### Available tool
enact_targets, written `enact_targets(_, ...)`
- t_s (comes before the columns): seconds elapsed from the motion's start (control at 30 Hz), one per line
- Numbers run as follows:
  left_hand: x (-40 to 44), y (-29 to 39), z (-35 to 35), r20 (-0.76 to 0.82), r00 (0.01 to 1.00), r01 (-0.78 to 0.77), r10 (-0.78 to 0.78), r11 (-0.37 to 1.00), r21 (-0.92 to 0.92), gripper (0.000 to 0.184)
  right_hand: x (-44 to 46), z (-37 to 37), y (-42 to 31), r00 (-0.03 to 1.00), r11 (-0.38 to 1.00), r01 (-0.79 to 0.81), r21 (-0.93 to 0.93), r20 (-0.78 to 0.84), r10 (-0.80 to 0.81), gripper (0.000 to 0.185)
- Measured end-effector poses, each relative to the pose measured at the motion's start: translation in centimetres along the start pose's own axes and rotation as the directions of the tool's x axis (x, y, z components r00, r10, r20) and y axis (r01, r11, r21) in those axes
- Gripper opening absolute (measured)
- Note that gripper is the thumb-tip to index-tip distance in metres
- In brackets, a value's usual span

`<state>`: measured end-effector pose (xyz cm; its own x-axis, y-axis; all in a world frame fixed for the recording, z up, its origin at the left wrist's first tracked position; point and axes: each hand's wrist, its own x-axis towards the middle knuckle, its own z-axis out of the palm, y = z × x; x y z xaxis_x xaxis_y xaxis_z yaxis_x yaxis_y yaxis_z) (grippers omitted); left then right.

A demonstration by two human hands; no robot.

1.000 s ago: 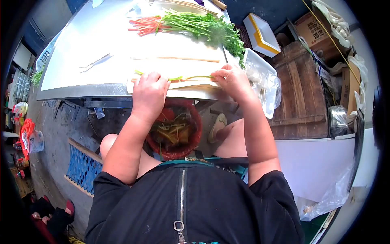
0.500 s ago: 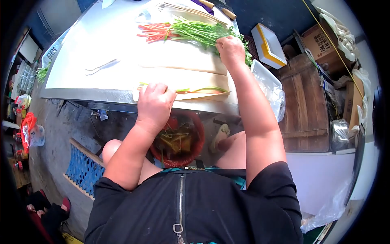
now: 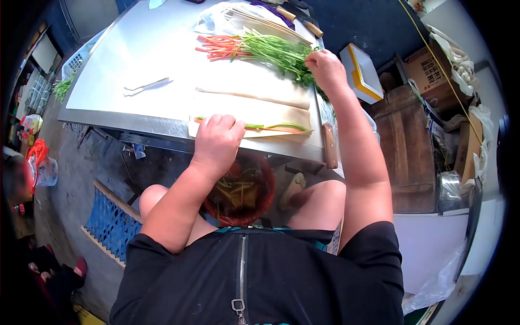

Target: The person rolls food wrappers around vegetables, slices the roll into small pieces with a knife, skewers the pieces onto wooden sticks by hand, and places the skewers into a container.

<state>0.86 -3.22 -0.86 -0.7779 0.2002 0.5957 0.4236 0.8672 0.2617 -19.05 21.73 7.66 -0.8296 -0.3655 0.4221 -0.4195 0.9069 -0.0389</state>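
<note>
- Head view: the sheet lies flat on the worktop, with green stems and a thin reddish strip along its near edge.
- The left hand rests on the sheet's near edge, its grip narrow and curled over the stems; the fingertips are hidden, so I cannot tell whether they pinch or only press.
- The right hand, beyond the sheet and to its right, has its fingers closed on the leafy end of the herbs; how many stalks it has is too small to tell.
- If the left hand slips, the stems could roll off the sheet's near edge, perhaps down into the red bucket below.
- A hard tug on the herbs could drag the red strips beside them, beyond the sheet.
- The knife, just right of the sheet near the worktop's edge, might be knocked down by the right forearm.
- Too much pressure might crease or tear the sheet, which looks thin and pliable.
- Materials: the sheet is pale, smooth and matte; the stems slender and bendy; the herbs feathery at the tips; the red strips straight and slim; the worktop shiny metal; the knife handle brown wood.
</note>
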Motion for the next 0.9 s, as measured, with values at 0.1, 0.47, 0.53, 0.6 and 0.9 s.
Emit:
enact_targets(0.1,-0.1,-0.1,0.1,-0.025,1.0,-0.012,0.012,1.0,-0.002,0.014,0.9,-2.9,0.0,1.0,0.998,-0.001,0.067,0.002,0.0,0.014)
enact_targets(0.47,-0.4,-0.2,-0.1,-0.001,1.0,-0.01,0.01,1.0,-0.022,0.009,0.4,-7.0,0.3,0.937,0.509,-0.307,0.805,0.161,0.31,0.025)
enact_targets(0.53,-0.5,-0.1,-0.2,-0.01,1.0,-0.012,0.012,1.0,-0.026,0.009,-0.9,-6.8,0.2,0.942,0.138,-0.246,0.959,0.203,0.268,0.025)
enact_targets(0.6,-0.9,-0.1,-0.3,-0.008,1.0,-0.003,0.003,1.0,-0.02,0.009,-2.6,-6.0,-1.7,0.926,-0.059,-0.256,0.965,0.262,0.271,0.022)
enact_targets(0.9,-1.9,0.3,-0.1,-0.052,0.997,-0.047,0.048,0.999,0.026,0.015,-8.7,2.4,-14.3,0.849,-0.504,-0.391,0.77,0.513,0.126,0.023)
